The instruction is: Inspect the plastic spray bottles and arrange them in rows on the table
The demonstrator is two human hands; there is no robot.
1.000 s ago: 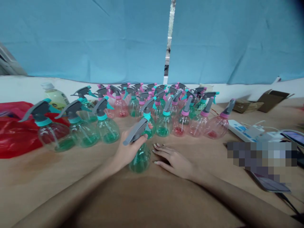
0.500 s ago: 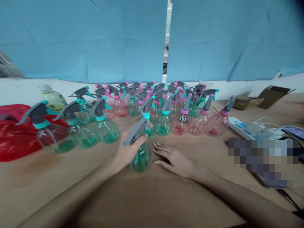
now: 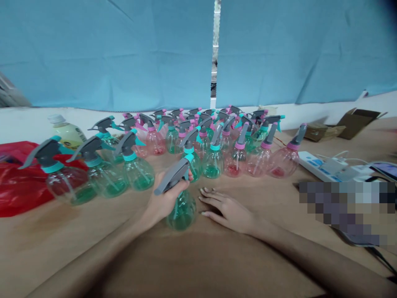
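My left hand is wrapped round the neck of a green spray bottle with a grey trigger head and a turquoise nozzle. Green liquid shows low in its clear round body, which looks upright just above or on the table; I cannot tell which. To its right, my right hand lies on the tabletop with its fingers stretched out, holding nothing. Close behind stand a green spray bottle and a pink spray bottle. Another green spray bottle is left of my left hand.
Several more green and pink spray bottles fill the back of the table. At the left are a red plastic bag and a capped bottle. A power strip with plugs and an opened cardboard box lie at the right.
My left hand and the green spray bottle in it have shifted slightly left and toward me. My right hand keeps its place on the table. The view has tilted a little.
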